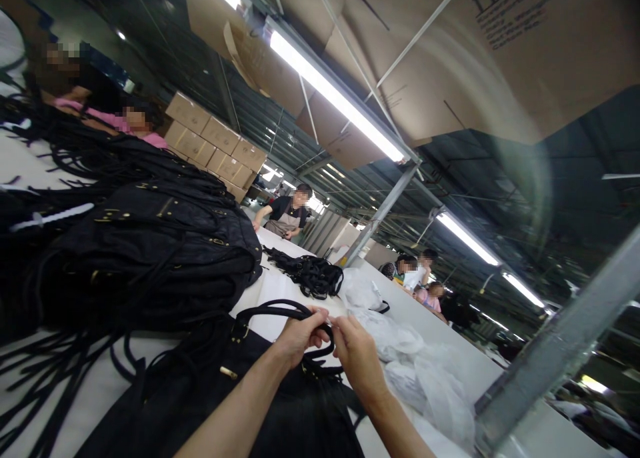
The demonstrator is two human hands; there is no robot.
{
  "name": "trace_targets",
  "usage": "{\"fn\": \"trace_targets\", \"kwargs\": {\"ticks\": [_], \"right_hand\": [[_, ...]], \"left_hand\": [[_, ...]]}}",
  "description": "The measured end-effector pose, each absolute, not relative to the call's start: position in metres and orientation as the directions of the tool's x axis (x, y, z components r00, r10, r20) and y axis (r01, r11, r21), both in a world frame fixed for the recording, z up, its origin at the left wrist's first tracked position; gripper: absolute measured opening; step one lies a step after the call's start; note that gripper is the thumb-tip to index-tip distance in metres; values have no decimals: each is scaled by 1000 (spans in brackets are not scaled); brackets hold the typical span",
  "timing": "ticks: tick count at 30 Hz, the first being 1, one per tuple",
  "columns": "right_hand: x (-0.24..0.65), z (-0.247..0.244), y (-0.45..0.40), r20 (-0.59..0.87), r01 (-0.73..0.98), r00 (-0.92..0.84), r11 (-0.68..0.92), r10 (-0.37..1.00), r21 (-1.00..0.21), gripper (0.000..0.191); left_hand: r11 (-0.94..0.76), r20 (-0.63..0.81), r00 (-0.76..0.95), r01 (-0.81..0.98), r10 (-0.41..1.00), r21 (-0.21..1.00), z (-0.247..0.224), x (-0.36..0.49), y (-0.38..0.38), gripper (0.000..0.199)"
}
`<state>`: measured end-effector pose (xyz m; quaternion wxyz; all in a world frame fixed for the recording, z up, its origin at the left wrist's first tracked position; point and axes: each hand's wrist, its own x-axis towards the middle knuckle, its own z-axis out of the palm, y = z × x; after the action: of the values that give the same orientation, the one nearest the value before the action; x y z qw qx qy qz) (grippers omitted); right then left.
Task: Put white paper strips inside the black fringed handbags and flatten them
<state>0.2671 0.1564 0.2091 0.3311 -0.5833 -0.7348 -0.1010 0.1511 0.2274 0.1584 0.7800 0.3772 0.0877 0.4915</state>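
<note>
Handling a black handle (280,305) w/ both hands: L hand (300,336) grips it; R hand (359,355) has fingertips up against it, can't tell if pinching. Black bag (285,411) is near, on the surface (289,246), w/ piled bags (175,245) left, plastic wrap (430,371) right. Calls for fine fingertip control.

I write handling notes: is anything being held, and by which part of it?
The black bag, by its handle, in the left hand; the right hand is close by, its hold unclear.
</note>
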Motion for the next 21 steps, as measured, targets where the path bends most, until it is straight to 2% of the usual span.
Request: {"fn": "trace_targets", "kwargs": {"ticks": [11,17,21], "right_hand": [[269,206,155,579,944,-117,270,807,-187,24],[266,202,155,532,966,-163,243,831,-84,23],[263,200,154,529,975,-127,205,839,-90,16]], "left_hand": [[310,159,538,-674,828,670,162,147,228,28],[313,94,513,-647,853,695,162,146,228,37],[273,84,476,-631,875,726,160,148,228,45]]}}
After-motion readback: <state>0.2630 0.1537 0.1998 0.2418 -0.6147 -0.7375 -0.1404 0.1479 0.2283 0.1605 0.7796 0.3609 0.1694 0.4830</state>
